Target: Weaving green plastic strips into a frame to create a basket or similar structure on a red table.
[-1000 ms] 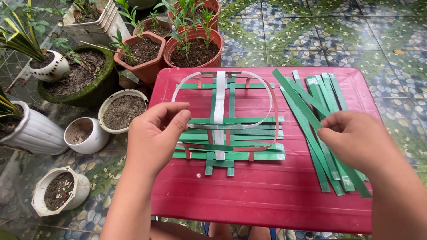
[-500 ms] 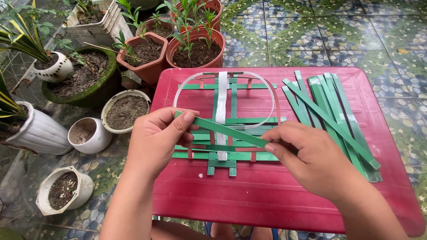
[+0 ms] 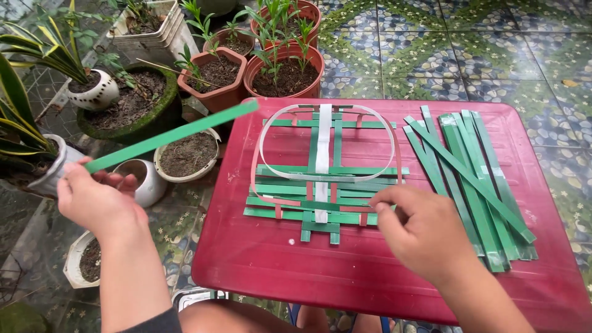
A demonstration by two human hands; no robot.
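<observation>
The left hand is closed around one end of a long green strip, holding it out over the flower pots to the left of the red surface, with the strip slanting up and to the right until its far end reaches the surface's near corner. The right hand rests on the right edge of the woven mat, its fingers bent together and pressing down on the lower green bands; I cannot tell whether it pinches one of them. The mat lies flat in the middle of the surface, green strips crossed with a white one and a pale loop arching over the top. A loose bundle of spare strips lies just to the right of it. Judging by this, the step in hand is adding another strip to the weave. Threading it would call for lifting alternate bands with the right hand and sliding the strip across level, snug against the last row.
</observation>
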